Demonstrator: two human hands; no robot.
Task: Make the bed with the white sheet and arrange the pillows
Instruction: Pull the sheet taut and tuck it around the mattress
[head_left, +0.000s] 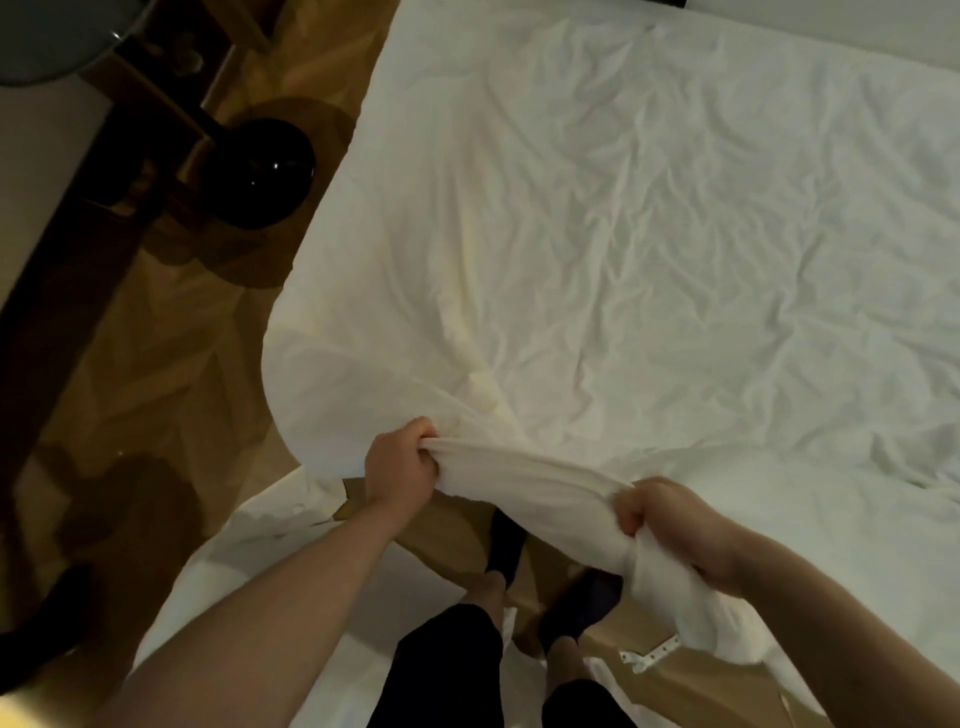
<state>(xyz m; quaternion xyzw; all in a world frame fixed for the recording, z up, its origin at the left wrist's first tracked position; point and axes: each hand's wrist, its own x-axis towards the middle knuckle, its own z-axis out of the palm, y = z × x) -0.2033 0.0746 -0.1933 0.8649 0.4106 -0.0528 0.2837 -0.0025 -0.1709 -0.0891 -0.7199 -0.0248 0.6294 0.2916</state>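
Note:
A wrinkled white sheet (649, 234) covers the bed and fills most of the view. Its near edge is bunched into a thick roll at the bed's near left corner. My left hand (400, 470) grips the left end of that roll, fingers curled round the cloth. My right hand (670, 525) grips the right end, where the bunched cloth hangs down below the fist. Both hands hold the roll just off the bed's near edge. No pillows are in view.
More white cloth (270, 571) lies on the wooden floor by my feet (506, 540). A round black object (260, 174) stands on the floor left of the bed, beside dark wooden furniture (78, 249). A small white strap (652, 656) lies on the floor at lower right.

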